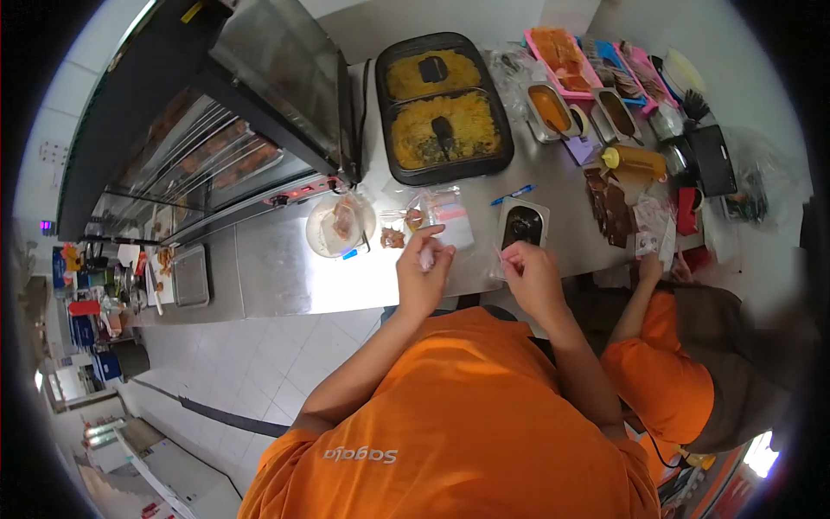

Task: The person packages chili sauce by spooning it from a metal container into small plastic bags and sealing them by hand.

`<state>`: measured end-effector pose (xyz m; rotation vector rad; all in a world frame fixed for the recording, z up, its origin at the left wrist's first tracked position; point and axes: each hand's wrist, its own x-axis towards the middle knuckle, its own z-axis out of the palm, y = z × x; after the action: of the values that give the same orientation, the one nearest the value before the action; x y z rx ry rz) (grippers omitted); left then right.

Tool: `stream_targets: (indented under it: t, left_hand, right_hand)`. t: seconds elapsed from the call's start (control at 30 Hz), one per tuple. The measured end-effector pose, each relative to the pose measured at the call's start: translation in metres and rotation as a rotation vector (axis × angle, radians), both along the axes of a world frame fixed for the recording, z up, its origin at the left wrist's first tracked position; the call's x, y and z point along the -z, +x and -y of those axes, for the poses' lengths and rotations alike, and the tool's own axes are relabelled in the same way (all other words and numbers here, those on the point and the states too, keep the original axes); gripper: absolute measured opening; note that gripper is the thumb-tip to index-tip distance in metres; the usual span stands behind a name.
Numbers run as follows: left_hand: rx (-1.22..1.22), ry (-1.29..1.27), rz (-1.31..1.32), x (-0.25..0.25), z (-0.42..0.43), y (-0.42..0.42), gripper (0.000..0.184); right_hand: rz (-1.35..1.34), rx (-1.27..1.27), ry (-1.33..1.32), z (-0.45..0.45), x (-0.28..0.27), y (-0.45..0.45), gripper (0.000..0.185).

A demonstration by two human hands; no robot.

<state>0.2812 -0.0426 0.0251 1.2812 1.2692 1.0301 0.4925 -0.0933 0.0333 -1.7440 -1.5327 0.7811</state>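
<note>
My left hand (424, 270) is raised over the counter's front edge, fingers curled and apart, with something small and pale at the palm that I cannot make out. Just beyond it lie pieces of browned food (393, 237) and a clear plastic bag with white paper (451, 227). My right hand (529, 275) is pinched at the near edge of a metal tray of dark sauce (524, 225); a thin, pale item shows at its fingertips, too small to name. A blue pen (513, 195) lies behind the tray.
A black two-part pan of yellow food (445, 130) stands at the back. Left are a round container (341, 227) and a glass display cabinet (233, 130). Sauce trays (550, 111) and a sauce bottle (635, 162) stand right. A co-worker in orange (666, 363) is close on the right.
</note>
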Motion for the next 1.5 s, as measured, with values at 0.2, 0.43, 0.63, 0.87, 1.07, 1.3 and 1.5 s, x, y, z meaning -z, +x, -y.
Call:
stream_targets:
  t: [0.2, 0.43, 0.63, 0.87, 1.07, 1.3, 1.5]
  left_hand:
    - [0.378, 0.063, -0.251, -0.006, 0.015, 0.001, 0.013]
    - [0.497, -0.111, -0.062, 0.005, 0.018, -0.007, 0.018]
    - [0.431, 0.087, -0.283, -0.011, 0.023, 0.003, 0.027]
    - [0.59, 0.318, -0.723, -0.016, 0.014, 0.002, 0.017]
    - [1.087, 0.249, -0.33, -0.071, -0.016, 0.003, 0.02]
    - [0.697, 0.358, -0.257, -0.025, -0.015, -0.007, 0.022]
    - [0.602, 0.322, -0.179, -0.02, -0.009, -0.012, 0.015]
  right_hand:
    - [-0.244, 0.067, 0.025, 0.011, -0.004, -0.02, 0.009]
    - [-0.605, -0.016, -0.18, 0.021, 0.004, -0.032, 0.011]
    - [-0.656, -0.044, -0.3, 0.02, -0.012, -0.034, 0.019]
    - [0.488, -0.222, 0.031, 0.023, 0.003, -0.04, 0.022]
    - [-0.175, -0.31, -0.329, 0.015, -0.011, 0.003, 0.027]
    - [0.114, 0.106, -0.305, 0.031, 0.009, 0.057, 0.045]
    - [0.197, 0.188, -0.285, 0.043, 0.074, 0.04, 0.04]
